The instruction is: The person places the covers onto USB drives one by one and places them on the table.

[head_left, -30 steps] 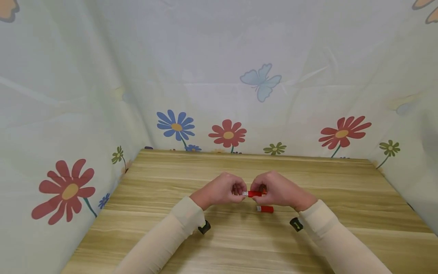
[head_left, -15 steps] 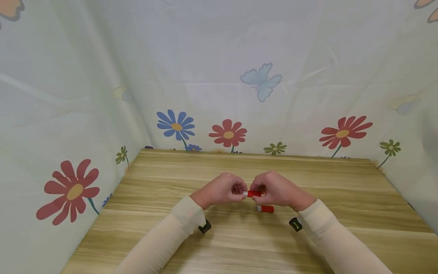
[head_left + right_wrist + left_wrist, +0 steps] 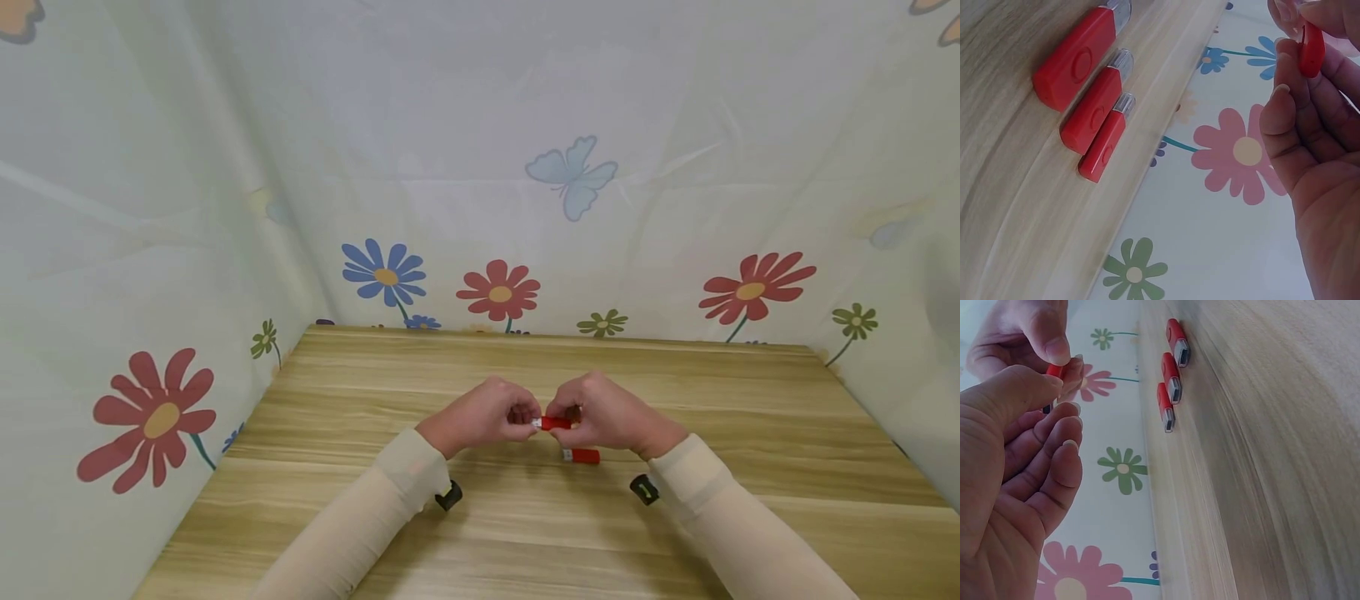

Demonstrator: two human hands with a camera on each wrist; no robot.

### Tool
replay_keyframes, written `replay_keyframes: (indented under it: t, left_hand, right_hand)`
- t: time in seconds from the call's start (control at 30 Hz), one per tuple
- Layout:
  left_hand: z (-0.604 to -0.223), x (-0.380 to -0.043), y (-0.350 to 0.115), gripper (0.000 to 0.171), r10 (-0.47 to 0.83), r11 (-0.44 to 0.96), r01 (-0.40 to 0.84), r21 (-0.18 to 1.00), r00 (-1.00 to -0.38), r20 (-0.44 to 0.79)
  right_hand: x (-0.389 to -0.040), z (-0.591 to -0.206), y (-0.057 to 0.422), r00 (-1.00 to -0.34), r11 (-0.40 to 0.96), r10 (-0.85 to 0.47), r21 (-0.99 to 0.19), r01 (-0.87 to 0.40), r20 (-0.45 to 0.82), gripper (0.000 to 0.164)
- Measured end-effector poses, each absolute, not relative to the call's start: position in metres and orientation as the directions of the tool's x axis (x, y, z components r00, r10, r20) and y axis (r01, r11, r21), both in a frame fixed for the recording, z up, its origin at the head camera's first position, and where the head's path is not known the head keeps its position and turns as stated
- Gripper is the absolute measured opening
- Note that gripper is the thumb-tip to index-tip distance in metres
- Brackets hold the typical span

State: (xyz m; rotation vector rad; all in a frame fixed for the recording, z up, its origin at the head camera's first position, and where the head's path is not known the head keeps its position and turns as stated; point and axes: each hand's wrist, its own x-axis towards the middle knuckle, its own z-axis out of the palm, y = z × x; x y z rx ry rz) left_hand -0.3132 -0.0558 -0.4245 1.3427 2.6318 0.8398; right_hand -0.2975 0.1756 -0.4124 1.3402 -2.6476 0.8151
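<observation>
Between my two hands, above the table, a red USB stick (image 3: 556, 423) is held level. My left hand (image 3: 495, 414) pinches its pale end between thumb and forefinger. The red body is gripped by the thumb and fingers of my right hand (image 3: 603, 417). Seen from the right wrist, the held USB stick (image 3: 1313, 53) is partly covered by fingertips. Below the hands lies another red USB stick (image 3: 582, 456). The right wrist view has three on the table in a row: a near one (image 3: 1079, 65), a middle one (image 3: 1094, 112) and a far one (image 3: 1105, 147), with clear caps.
The wood-grain table (image 3: 420, 367) reaches back to a pale curtain (image 3: 450, 167) printed with flowers and a butterfly. Its side panels flank the table left and right. A dark wrist strap (image 3: 448, 497) sits on the left wrist, another strap (image 3: 644, 489) on the right.
My right wrist has shifted very slightly to the left. Both hands still hold the same USB stick, and the USB stick seen on the table stays where it was.
</observation>
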Motion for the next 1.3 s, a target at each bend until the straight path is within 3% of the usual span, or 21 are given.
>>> replay_keyframes:
  t: [0.53, 0.83, 1.3]
  left_hand:
    - [-0.424, -0.316, -0.054, 0.010, 0.750, 0.510, 0.711, 0.485, -0.643, 0.154]
    - [-0.421, -0.332, -0.044, 0.015, 0.688, 0.585, 0.649, 0.487, -0.714, 0.125]
    - [-0.445, -0.368, -0.015, 0.006, 0.668, 0.609, 0.676, 0.415, -0.719, 0.191]
  right_hand:
    - [-0.304, -0.416, 0.177, -0.611, 0.487, -0.728, -0.391, -0.781, 0.312, 0.009]
    - [-0.314, -0.407, 0.185, -0.663, 0.539, -0.697, -0.412, -0.735, 0.272, 0.011]
    - [-0.342, -0.416, 0.202, -0.735, 0.620, -0.638, -0.412, -0.668, 0.230, 0.011]
